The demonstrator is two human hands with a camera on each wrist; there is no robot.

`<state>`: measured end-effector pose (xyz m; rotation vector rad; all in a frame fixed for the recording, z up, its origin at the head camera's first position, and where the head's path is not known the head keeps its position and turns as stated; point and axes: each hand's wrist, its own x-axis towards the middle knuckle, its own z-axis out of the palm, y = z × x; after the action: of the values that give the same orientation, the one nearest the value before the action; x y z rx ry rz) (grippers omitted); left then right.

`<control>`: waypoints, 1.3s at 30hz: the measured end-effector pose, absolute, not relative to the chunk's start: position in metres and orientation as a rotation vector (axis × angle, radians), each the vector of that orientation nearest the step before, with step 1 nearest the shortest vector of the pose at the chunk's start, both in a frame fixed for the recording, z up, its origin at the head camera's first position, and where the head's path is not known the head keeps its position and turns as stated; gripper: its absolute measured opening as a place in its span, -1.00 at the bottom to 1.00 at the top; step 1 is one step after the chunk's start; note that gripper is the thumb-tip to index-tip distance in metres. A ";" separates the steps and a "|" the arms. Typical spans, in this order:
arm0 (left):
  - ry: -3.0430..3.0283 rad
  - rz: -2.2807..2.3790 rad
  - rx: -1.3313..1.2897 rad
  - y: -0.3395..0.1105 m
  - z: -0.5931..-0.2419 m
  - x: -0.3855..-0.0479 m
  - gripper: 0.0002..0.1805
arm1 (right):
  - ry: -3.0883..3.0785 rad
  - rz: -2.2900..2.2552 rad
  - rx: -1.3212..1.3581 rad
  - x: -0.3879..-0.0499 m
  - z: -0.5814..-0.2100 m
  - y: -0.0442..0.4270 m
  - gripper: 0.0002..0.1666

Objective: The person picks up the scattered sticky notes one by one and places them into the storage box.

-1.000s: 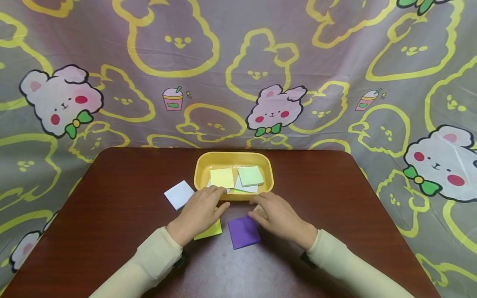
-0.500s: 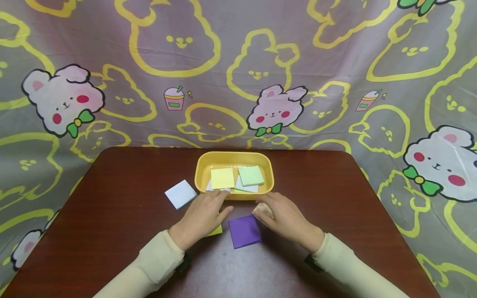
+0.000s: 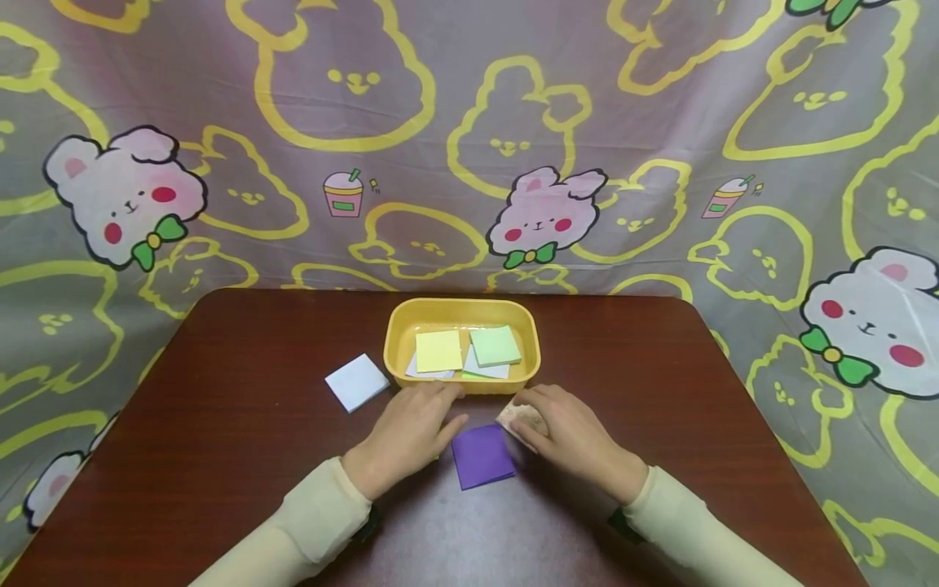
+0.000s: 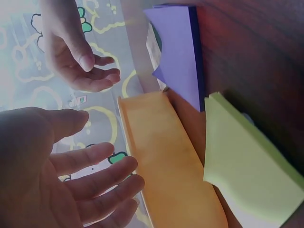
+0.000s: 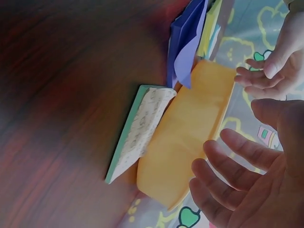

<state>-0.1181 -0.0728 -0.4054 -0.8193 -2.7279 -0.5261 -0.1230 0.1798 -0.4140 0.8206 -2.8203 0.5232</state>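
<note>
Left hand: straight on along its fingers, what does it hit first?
Most likely the near wall of the yellow bin; depth and height are unclear, so the left hand could pass over it.

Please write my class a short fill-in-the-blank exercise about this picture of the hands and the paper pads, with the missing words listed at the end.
1. The square pad between the left hand and the right hand is ____.
2. The patterned pad lies nearest the ____ hand.
3. In the head view, the white pad lies to the ____ of the container.
4. Inside it, the top pad beside the light yellow pad is pale ____.

Missing words: purple; right; left; green.
</note>
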 end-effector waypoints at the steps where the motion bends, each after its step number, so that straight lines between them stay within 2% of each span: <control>1: -2.730 -0.528 -0.822 -0.072 -0.406 -0.118 -0.68 | -2.818 0.523 0.817 -0.123 -0.415 0.181 -0.66; 23: -2.773 -0.398 -0.910 -0.049 -0.421 -0.114 -0.60 | -2.810 0.508 0.703 -0.128 -0.434 0.201 -0.66; 32: -2.766 -0.346 -0.951 -0.039 -0.425 -0.114 -0.66 | -2.850 0.506 0.638 -0.131 -0.438 0.207 -0.64; 39: -2.759 -0.312 -0.961 -0.032 -0.427 -0.117 -0.69 | -2.901 0.505 0.598 -0.134 -0.442 0.208 -0.55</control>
<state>-0.1169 -0.0323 -0.4270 -0.9605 -2.7589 -0.3116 -0.1339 0.2080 -0.4417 0.5976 -2.9014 0.5047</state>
